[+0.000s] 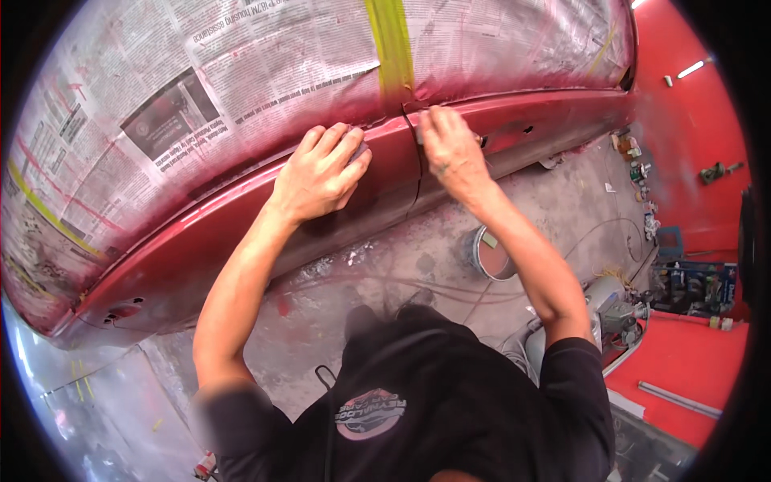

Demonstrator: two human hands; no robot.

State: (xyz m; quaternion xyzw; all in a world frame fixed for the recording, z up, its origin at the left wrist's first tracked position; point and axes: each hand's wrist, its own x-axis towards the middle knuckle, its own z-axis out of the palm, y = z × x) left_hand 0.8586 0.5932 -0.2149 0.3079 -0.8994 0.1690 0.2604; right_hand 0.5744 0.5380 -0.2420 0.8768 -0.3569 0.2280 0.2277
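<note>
Where the red car panels [233, 229] meet along a narrow seam [420, 173], someone in a black shirt [458, 402] seems, to my eye, to be rubbing down the upper edge. The left hand [321, 177] has its fingers curled over a grey pad [360, 148], left of the seam; the right hand [454, 154] bends its fingers down just past it, though I can't tell whether it grips the pale sliver [420, 127] beside them. Another stroke would call for light, even pressure, mindful of that gap and of the newspaper [273, 76] right above the edge, with yellow tape [389, 44] running down it. Below the panels, the floor [321, 293] leaves some room; a bucket [479, 249] near the right forearm [526, 233] narrows it there.
</note>
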